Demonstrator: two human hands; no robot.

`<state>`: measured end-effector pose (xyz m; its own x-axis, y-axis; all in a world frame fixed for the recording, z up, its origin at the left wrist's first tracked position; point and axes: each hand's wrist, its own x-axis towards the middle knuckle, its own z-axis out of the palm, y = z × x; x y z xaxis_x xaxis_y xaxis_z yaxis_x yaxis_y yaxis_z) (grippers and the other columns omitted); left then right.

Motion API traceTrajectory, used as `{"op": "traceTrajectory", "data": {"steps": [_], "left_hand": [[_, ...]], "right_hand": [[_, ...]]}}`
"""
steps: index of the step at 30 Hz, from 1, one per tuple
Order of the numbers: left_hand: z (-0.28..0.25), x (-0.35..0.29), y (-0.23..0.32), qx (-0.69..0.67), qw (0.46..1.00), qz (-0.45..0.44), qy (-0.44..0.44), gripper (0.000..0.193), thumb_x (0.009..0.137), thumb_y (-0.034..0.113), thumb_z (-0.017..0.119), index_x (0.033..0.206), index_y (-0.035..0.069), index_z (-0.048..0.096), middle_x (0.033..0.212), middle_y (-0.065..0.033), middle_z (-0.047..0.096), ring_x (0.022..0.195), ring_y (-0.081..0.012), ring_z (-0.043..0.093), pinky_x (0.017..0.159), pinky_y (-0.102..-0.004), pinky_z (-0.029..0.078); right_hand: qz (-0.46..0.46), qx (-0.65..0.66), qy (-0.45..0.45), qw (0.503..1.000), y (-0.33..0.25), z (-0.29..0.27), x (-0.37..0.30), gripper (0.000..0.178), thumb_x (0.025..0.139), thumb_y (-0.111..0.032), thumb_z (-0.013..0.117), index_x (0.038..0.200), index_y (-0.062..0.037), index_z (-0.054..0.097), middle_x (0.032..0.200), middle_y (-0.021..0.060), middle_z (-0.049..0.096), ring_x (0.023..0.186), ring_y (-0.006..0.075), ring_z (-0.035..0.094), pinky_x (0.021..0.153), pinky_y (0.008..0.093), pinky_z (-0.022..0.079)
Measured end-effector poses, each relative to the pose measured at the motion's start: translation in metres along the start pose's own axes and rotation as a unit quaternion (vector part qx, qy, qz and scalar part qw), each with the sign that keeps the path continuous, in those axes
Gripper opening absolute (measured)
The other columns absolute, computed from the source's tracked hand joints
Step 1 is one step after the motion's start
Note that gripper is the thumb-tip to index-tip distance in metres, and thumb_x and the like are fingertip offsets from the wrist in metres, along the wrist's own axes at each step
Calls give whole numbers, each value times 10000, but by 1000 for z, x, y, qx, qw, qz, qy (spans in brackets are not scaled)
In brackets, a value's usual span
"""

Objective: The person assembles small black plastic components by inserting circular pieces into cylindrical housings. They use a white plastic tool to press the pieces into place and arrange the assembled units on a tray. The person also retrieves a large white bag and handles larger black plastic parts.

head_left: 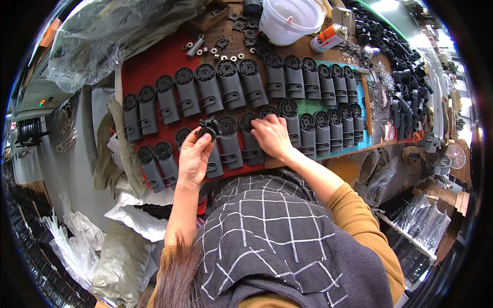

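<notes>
My left hand [194,158] pinches a small stack of black toothed plastic discs [209,128] between thumb and fingers, above the near row of grey tubes. My right hand [273,135] reaches into the same row, its fingers curled together at the top of a tube [250,138]. What those fingertips grip, if anything, is hidden. Many grey plastic tubes stand in two rows, such as one in the far row [209,90]. Their upper ends carry black spoked discs, and slotted tabs show on their sides.
A white bucket [287,23] stands at the back beside an orange and white spray can [328,38]. Loose black toothed discs [249,34] and small metal rings [233,58] lie behind the tubes. Black fittings [411,92] are heaped at right; clear plastic sheeting [113,41] hangs over the left.
</notes>
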<state>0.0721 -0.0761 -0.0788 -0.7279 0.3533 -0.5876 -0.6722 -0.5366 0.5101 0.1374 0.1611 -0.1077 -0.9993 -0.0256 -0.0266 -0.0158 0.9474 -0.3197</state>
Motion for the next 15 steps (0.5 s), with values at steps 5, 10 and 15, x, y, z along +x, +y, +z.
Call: {"op": "traceTrajectory", "data": {"steps": [5,10,15], "left_hand": [[-19,-7,13,-6,999,38,39,215,852,13,657,1043,111,647,955,-8,681,860,-99,648,765,-220,539],[-32,-21,14,-24,997,57,48,196,857,21,656,1033,104,648,954,-14,681,868,-103,646,778,-220,538],[-36,-28,12,-40,995,67,58,196,858,16,653,1035,100,648,952,-19,681,862,-105,646,774,-219,540]], "right_hand": [[-26,-11,42,999,8,1,19,346,671,-196,758,991,-122,651,959,22,572,976,228,511,825,374,388],[-30,-41,-19,999,9,2,28,383,674,-210,760,1029,-130,641,994,15,567,1002,222,504,847,371,372],[-45,-91,-56,993,9,5,31,345,681,-217,754,998,-128,651,988,16,559,1000,219,501,855,373,359]]}}
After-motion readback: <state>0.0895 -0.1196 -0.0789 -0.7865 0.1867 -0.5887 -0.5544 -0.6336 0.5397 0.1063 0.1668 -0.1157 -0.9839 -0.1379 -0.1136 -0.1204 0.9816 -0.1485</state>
